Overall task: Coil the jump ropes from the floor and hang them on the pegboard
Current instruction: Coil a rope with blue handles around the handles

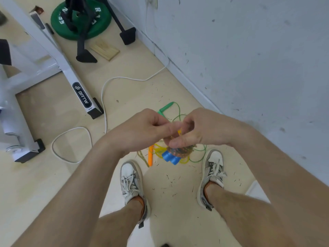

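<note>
Both my hands meet above the floor over a coiled multicoloured jump rope (183, 150) with two blue handles (170, 157) hanging at its lower end. My right hand (197, 129) grips the coil from above, thumb across it. My left hand (149, 127) pinches a strand at the top of the coil. On the floor below lie a green jump rope (197, 160) with green handles (166, 107) and a yellow rope (158, 150) with an orange handle (150, 156), tangled together. The pegboard is out of view.
My two feet in grey sneakers (131, 180) stand either side of the ropes. A white cable (105, 111) snakes over the floor. A white machine frame (78, 90) stands at left, a green weight plate (80, 24) and black stand legs behind. The grey wall (249, 59) runs along the right.
</note>
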A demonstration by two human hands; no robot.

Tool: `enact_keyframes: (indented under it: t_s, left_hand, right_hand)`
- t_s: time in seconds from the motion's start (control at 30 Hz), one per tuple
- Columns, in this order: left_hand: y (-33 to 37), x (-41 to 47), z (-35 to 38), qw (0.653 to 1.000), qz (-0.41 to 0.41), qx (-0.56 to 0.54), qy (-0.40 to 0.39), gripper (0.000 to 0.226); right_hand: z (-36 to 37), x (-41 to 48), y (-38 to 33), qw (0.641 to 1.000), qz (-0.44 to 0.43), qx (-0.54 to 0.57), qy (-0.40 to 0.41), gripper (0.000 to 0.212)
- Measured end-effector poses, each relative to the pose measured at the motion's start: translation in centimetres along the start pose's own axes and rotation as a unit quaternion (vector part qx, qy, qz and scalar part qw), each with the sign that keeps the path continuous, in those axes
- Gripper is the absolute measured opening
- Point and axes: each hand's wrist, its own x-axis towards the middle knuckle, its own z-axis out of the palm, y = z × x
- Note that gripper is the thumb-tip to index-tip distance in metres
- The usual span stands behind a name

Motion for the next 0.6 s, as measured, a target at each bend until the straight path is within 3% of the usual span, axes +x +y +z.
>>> enact_keyframes:
  t_s: [0.07, 0.13, 0.27, 0.37, 0.5, 0.6]
  left_hand:
    - [0.2, 0.0, 0.4, 1.0, -0.002, -0.006, -0.01, 0.042]
    - [0.1, 0.3, 0.7, 0.999, -0.006, -0.024, 0.026, 0.047]
    - [-0.3, 0.9, 0.7, 0.99, -0.02, -0.08, 0.113, 0.047]
    - [-0.4, 0.9, 0.4, 0.985, -0.018, -0.118, 0.128, 0.049]
    - [-0.4, 1.5, 0.4, 0.95, 0.036, -0.238, 0.2, 0.025]
    - [-0.2, 1.6, 0.6, 0.935, 0.064, -0.28, 0.207, 0.019]
  right_hand:
    - [-0.4, 0.1, 0.3, 0.997, -0.009, 0.058, 0.056, 0.04]
    - [-0.8, -0.1, 0.5, 0.985, -0.02, 0.166, 0.049, 0.031]
    - [-1.0, -0.4, 0.8, 0.956, -0.044, 0.288, -0.021, 0.066]
    - [-1.0, 0.0, 1.0, 0.944, -0.058, 0.323, 0.011, 0.079]
    - [-0.3, 0.7, 0.6, 0.918, -0.086, 0.382, 0.068, 0.04]
    - [0.7, 0.7, -0.5, 0.858, -0.062, 0.509, 0.028, 0.029]
